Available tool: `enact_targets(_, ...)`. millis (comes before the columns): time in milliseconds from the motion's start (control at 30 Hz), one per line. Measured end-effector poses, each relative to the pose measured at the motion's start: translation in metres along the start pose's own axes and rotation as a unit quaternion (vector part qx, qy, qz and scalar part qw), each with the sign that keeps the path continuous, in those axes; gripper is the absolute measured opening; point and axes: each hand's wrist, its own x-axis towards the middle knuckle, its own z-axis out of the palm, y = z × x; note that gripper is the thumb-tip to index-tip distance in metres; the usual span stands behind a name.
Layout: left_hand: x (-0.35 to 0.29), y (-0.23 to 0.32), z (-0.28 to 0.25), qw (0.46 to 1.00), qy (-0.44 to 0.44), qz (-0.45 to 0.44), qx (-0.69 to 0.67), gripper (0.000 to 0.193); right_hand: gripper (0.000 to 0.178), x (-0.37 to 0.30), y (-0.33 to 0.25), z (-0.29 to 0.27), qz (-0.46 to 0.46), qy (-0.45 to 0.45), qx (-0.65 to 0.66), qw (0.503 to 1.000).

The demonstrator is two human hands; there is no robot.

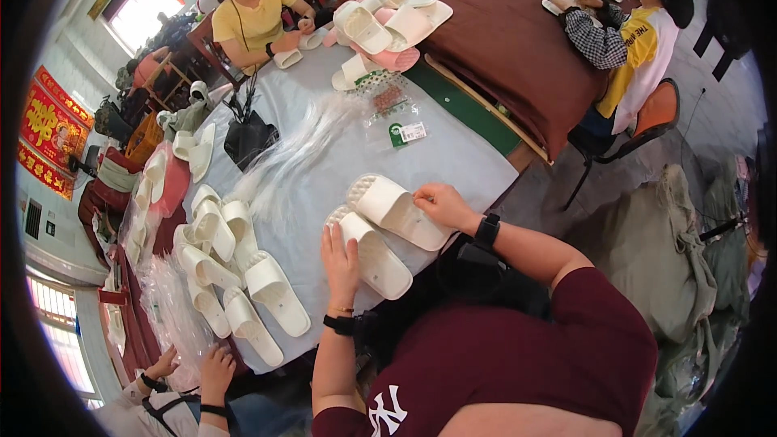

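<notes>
Front pair: we count two cream slippers (396, 202), side by side on the pale tablecloth (477, 162), toes pointing away from the person
Left pile: we count about eight cream slippers (275, 295), but overlaps keep us from an exact number
Wristbands: two black ones, one on each wrist
Bags: one black bag (249, 142) and a clear plastic bag (388, 113) beyond the pair
Edges and room: the pair's heels lie by the table's near edge; we see tablecloth between the pair and the clear bag, and a narrower strip toward the left pile
Left hand (338, 263): open, fingers extended, touching the left slipper's outer side
Right hand (445, 204): fingers curled at the right slipper's strap; we cannot tell whether they pinch it
</notes>
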Motion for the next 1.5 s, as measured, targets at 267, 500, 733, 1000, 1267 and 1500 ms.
enact_targets(267,0.006,0.036,-0.017,0.995,0.103,0.012,0.001,0.050,0.008,-0.004,-0.047,-0.035,-0.120,0.058,-0.008,0.991)
enact_targets(500,-0.035,0.061,-0.039,0.990,0.137,-0.014,-0.038,0.029,0.008,-0.055,-0.077,-0.050,-0.245,-0.061,-0.061,0.966)
enact_targets(733,-0.079,0.068,-0.032,0.976,0.031,-0.082,-0.200,0.025,0.009,-0.095,-0.072,-0.044,-0.263,-0.191,-0.076,0.942)
enact_targets(1000,-0.097,0.085,-0.053,0.805,-0.306,-0.182,-0.474,0.045,0.008,-0.097,-0.068,-0.046,-0.255,-0.285,-0.063,0.922)
enact_targets(1267,-0.085,0.068,-0.042,0.800,-0.127,-0.307,-0.500,0.036,0.008,-0.069,-0.064,-0.040,-0.270,-0.310,-0.097,0.906)
enact_targets(1500,-0.053,0.082,-0.037,0.806,-0.279,-0.341,-0.396,0.046,0.007,-0.033,-0.057,-0.038,-0.270,-0.311,-0.119,0.903)
